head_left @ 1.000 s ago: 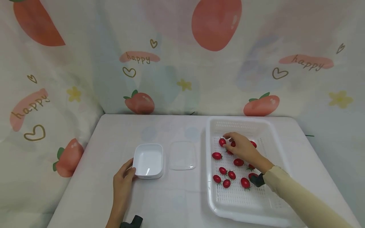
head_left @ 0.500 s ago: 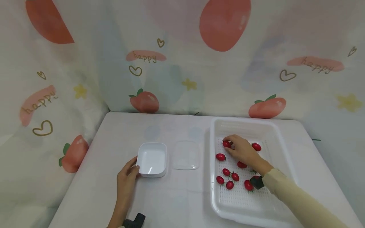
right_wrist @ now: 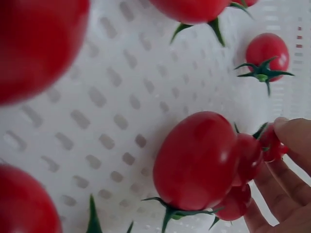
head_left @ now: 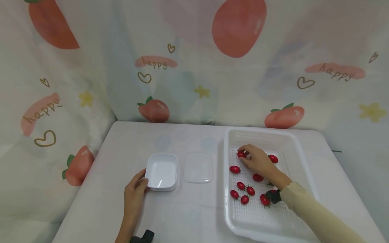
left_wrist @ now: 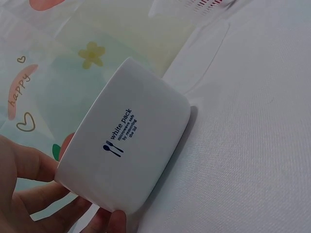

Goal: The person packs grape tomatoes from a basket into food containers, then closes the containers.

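Note:
A square white plastic container stands on the white table, its inside facing up with nothing in it. My left hand holds its left side, thumb near the rim and fingers around the corner. Blue "white pack" lettering shows on the container wall in the left wrist view. Over the white basket, my right hand pinches a red cherry tomato between thumb and fingers. That tomato is partly hidden by the fingers. Several other cherry tomatoes with green stems lie scattered on the perforated basket floor.
A clear lid lies flat between container and basket. The basket's raised rim surrounds the tomatoes. A patterned cloth hangs behind the table and along its left side. A large cherry tomato is close to the right wrist camera.
My right thumb and fingers have closed on the cherry tomato at the far left of the basket. My left hand keeps holding the container. The head view has shifted slightly.

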A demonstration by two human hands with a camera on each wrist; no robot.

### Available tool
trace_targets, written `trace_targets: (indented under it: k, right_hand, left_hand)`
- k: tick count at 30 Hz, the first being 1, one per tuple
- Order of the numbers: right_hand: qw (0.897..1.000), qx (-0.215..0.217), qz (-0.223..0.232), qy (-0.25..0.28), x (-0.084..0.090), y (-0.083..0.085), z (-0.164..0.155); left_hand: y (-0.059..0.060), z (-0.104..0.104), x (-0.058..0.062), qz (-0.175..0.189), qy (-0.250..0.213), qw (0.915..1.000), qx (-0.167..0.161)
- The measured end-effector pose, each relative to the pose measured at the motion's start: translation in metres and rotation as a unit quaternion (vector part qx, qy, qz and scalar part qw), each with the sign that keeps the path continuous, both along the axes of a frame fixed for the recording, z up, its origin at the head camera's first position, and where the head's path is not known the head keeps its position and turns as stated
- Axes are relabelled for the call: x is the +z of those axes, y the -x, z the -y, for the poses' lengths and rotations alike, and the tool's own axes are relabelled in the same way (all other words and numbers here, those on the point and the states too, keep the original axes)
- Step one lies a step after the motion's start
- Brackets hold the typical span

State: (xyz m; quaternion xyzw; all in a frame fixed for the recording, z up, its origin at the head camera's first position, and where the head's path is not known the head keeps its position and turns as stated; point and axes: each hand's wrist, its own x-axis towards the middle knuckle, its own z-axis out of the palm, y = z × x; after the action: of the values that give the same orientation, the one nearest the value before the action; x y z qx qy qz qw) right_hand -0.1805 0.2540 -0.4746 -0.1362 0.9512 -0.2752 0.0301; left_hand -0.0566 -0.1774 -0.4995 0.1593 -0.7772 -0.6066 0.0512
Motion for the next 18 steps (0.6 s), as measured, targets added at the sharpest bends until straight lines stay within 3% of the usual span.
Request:
trace_targets:
  k: [10,18]
  right_hand:
    - [0.998,-0.003,-0.035,0.055,0.012,-0.006,-0.003]
    - [0.995,-0.015,-0.052,0.079,0.026,-0.015,-0.004]
  left_hand:
    - [0.001,0.001,-0.003,0.008,0.013,0.9998,0.013]
    - [-0.001,-0.001,0.000,0.003,0.008,0.9999,0.006]
